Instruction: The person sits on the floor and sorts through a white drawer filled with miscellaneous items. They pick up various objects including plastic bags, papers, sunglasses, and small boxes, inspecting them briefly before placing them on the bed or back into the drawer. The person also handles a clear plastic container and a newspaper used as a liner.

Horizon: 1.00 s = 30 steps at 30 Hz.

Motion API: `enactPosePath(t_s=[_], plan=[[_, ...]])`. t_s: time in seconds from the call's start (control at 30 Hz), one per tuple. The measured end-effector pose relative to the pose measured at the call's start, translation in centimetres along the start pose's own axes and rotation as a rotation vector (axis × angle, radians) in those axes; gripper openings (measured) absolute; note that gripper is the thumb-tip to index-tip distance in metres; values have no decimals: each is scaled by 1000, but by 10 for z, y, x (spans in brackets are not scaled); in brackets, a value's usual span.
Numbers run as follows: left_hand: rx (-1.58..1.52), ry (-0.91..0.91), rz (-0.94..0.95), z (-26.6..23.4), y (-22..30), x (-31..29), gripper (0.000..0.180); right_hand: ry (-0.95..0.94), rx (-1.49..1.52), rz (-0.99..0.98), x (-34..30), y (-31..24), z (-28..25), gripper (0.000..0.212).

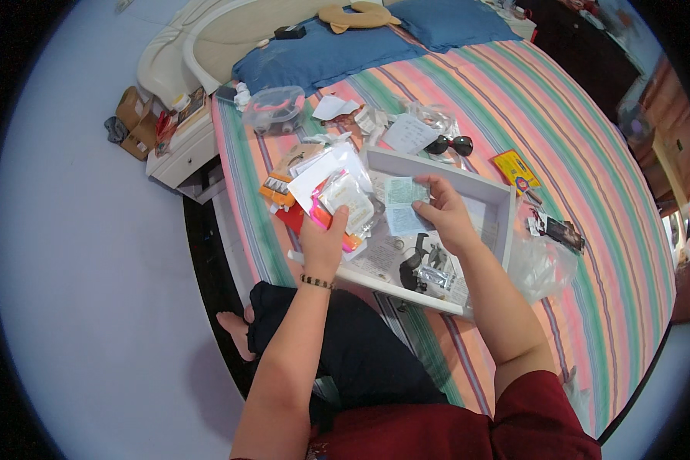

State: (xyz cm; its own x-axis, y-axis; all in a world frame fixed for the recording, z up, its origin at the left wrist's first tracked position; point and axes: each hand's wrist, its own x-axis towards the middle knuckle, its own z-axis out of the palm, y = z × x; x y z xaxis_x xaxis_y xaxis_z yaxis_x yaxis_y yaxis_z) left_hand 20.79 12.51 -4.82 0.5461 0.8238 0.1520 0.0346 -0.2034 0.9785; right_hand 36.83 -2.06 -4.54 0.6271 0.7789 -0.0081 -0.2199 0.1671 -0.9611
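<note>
My left hand is closed on a thick bundle of papers and packets, its thumb pressed on a clear plastic packet. White sheets, orange and red pieces stick out of the bundle. Between the thumb and fingers of my right hand is a small pale green and blue folded paper, spread along its fold. It hangs over a white drawer that lies on the bed. Inside the drawer are a black strap-like thing, a silvery packet and printed paper lining the bottom.
A lidded clear plastic box, loose papers and sunglasses lie beyond the drawer. On its right are a yellow box, a dark card-like item and a plastic bag. A white nightstand stands left of the bed.
</note>
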Motion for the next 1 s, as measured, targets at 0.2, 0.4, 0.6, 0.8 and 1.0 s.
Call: enactPosePath(t_s=[0.2,0.4,0.6,0.8,1.0], plan=[[-48,-16,15,-2,-8,2,29,-62,-5,38,-2,-3,3,44],[-106,-101,-25,-1,-6,2,30,-115,-259,126,4,15,-8,21],[-155,-281,-91,0,1,1,31,-16,-395,-2,-2,9,6,19],[1,-393,-110,2,-7,2,34,74,-615,-187,-7,2,23,18],[0,-410,-74,2,-2,1,38,114,-741,-314,-12,-5,30,16]])
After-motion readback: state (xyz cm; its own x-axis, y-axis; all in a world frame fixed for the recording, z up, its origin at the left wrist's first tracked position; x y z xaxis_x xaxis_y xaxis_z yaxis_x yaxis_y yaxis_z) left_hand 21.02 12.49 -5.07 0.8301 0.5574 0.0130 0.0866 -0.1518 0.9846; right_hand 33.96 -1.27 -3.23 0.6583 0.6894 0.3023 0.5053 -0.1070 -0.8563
